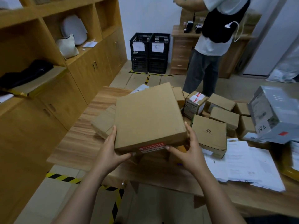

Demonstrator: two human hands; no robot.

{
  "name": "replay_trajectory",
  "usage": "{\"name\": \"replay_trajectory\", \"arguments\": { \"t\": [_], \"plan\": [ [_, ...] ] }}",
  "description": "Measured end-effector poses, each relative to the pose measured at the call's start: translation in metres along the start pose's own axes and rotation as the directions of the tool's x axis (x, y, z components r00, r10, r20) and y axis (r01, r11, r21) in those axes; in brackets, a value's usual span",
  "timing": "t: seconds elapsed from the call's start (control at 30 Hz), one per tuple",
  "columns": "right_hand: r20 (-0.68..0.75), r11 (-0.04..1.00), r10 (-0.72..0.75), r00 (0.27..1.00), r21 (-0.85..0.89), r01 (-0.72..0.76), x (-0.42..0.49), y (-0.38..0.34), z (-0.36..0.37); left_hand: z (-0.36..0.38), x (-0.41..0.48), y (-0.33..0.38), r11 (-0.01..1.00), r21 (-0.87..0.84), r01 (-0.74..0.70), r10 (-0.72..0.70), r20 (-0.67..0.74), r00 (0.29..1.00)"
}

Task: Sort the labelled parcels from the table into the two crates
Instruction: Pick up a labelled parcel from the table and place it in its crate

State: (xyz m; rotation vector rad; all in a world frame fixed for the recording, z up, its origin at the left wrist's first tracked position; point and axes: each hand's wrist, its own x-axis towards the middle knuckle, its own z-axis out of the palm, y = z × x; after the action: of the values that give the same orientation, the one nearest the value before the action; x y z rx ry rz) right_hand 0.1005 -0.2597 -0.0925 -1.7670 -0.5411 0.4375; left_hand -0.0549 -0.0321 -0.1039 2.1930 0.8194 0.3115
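Brown flat cardboard parcel (148,117): a wide, shallow square box, gripped by both hands at the centre of the view, above the near-left part of the table. Its plain top face is tilted toward the camera.
Left hand (111,151): at 7 o'clock of the parcel. The thumb lies up the left side wall and the fingers curl under the near corner, clasping the box.
Right hand (189,151): at 5 o'clock of the parcel. The thumb lies up the right side wall and the fingers curl under the near edge, clasping it likewise.
Red printed label (152,147): on the parcel's near side wall, at 6 o'clock, between the two hands. The text is too small to read.
Light wooden table (77,143): beneath the parcel, running from 9 o'clock to 4 o'clock of the view.
Second brown cardboard box (103,123): on the table at 9 o'clock of the parcel, partly hidden under it.
Brown box with a recycling mark (208,131): on the table at 3 o'clock of the parcel, just beside the right hand.
Small box with red-and-white tape (195,103): at 2 o'clock of the parcel, among plain small brown boxes (224,117).
Grey plastic-wrapped package (273,113): at 3 o'clock of the view, tilted, lying on the small boxes.
White paper sheets (242,164): spread on the table at 4 o'clock of the view.
Left black plastic crate (140,46) and right black plastic crate (159,46): side by side at 12 o'clock, against the far wall. Each bears a white paper sign and stands on a lower black crate, well apart from the table.
Standing person (215,38): at 1 o'clock, near the crates.
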Motion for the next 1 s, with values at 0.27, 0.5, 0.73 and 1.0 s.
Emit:
{"name": "replay_trajectory", "arguments": {
  "t": [0.27,0.5,0.73,1.0],
  "plan": [
    [-0.18,0.991,-0.133,0.975,-0.054,0.125,-0.01,-0.049,0.022,-0.033,0.017,0.005,0.977,-0.008,-0.215,0.214,0.117,0.97],
    [-0.269,0.976,-0.216,0.939,-0.078,0.202,-0.018,-0.087,0.088,-0.095,0.028,0.042,0.818,-0.088,-0.568,0.575,0.111,0.811],
    [-0.257,0.966,-0.256,0.932,-0.11,0.235,-0.02,-0.119,0.15,-0.136,0.04,0.024,0.746,-0.074,-0.662,0.665,0.141,0.733],
    [-0.142,0.96,-0.223,0.964,-0.206,0.192,-0.015,-0.132,0.19,-0.18,0.044,-0.028,0.776,-0.087,-0.624,0.63,0.066,0.774]
  ]
}}
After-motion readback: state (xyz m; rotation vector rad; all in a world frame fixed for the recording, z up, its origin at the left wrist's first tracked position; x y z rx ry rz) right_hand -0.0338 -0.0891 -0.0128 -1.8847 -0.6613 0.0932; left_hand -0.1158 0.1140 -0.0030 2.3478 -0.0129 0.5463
